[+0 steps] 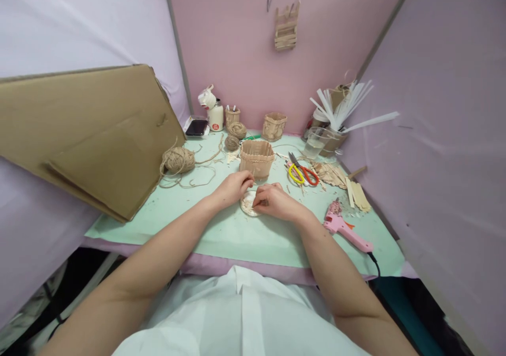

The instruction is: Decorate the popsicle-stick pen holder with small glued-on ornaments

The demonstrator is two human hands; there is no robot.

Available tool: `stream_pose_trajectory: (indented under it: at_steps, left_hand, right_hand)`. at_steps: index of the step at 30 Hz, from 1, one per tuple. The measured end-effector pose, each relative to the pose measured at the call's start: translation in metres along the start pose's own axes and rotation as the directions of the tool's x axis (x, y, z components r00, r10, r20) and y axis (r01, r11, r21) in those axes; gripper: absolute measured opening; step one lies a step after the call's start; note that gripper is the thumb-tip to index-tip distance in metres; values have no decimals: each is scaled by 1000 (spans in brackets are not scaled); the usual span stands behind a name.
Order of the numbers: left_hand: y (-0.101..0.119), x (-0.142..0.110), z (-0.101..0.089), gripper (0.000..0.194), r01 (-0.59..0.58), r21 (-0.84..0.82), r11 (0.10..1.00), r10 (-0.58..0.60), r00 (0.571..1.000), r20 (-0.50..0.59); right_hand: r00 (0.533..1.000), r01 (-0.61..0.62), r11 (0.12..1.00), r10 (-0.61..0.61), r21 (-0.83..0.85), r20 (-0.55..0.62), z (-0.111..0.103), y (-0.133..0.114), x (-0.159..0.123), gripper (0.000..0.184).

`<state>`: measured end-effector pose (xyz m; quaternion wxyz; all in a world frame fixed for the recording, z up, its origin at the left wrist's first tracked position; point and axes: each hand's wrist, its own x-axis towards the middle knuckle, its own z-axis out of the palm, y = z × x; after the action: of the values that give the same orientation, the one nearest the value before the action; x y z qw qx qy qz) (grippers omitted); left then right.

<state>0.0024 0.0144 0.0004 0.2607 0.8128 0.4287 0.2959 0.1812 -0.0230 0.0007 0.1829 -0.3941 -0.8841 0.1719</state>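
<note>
Through the head camera I look down on both hands close together at the middle of the table (221,243), over a shallow white dish (243,208) with pale wooden bits (249,201) in it. The right hand (273,200) comes in from the right and covers the dish's right side, thumb and fingertips drawn into a tight pinch; whether a sliver sits between them I cannot tell. The left hand (239,184) is at the dish's far left, fingers curled in and tips nearly meeting, and I cannot make out anything in that grip either.

The wooden basket (256,164) stands upright just beyond the left fingertips, its mouth up; contact between them is unclear to me. The dish and its bits lie directly under the right fingertips, and I take that nearness to be deliberate: small pieces within a pinch's reach, the basket close behind.

The pink glue gun (348,234) lies to the near right, nozzle to the far side and handle toward the person, probably so the right hand can pick it up easily. The scissors (299,167) rest right of the basket, while a twine ball (178,160) sits well apart on the left.
</note>
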Motion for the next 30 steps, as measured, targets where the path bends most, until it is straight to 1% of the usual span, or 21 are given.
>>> stream_pose_trajectory:
  at_steps: [2, 4, 5, 7, 9, 10, 12, 14, 16, 18, 20, 24, 27, 30]
  left_hand:
    - [-1, 0, 0, 14, 23, -56, 998, -24, 1000, -9]
    - [-3, 1, -1, 15, 50, -118, 992, -51, 999, -11]
    - [-3, 1, -1, 15, 64, -147, 987, -66, 998, -10]
    - [-3, 2, -1, 17, 90, -192, 977, -93, 996, -7]
    - [-2, 3, -2, 19, 113, -239, 964, -116, 993, 1]
    - [0, 3, -2, 20, 123, -272, 954, -126, 992, 7]
    - [3, 3, -3, 21, 149, -343, 928, -147, 989, 31]
    - [5, 3, -3, 21, 166, -393, 904, -152, 986, 66]
    - [6, 3, -4, 20, 168, -412, 896, -140, 985, 96]
    - [6, 3, -3, 21, 167, -427, 889, -127, 985, 120]
    - [5, 3, -2, 20, 177, -459, 871, -130, 983, 133]
    - [5, 2, 0, 19, 181, -538, 823, -155, 983, 94]
    - [6, 2, 1, 19, 160, -540, 826, -146, 987, 70]
    - [8, 2, 0, 22, 161, -554, 817, -152, 986, 62]
  right_hand:
    - [1000, 6, 1000, -5, 25, -23, -1, -1, 0, 13]
    - [997, -15, 994, 23, 112, -74, -3, 0, 0, 13]
    - [992, -36, 984, 56, 174, -112, -4, 1, 0, 13]
    - [969, -83, 950, 147, 301, -197, -5, 4, 1, 12]
    - [931, -118, 907, 242, 404, -272, -5, 7, 2, 11]
    - [915, -129, 886, 279, 445, -292, -4, 8, 3, 11]
    - [898, -138, 847, 326, 514, -296, -4, 9, 5, 13]
    - [905, -134, 816, 332, 562, -266, -4, 8, 7, 15]
    - [915, -125, 804, 320, 581, -246, -3, 8, 7, 16]
    - [910, -122, 805, 324, 581, -258, -2, 7, 8, 15]
    - [902, -130, 781, 349, 611, -254, 0, 7, 9, 13]
    - [905, -145, 659, 390, 738, -171, 2, 5, 9, 10]
    - [888, -122, 616, 418, 778, -192, 2, 5, 10, 10]
    - [859, -111, 606, 457, 787, -230, 2, 6, 12, 13]
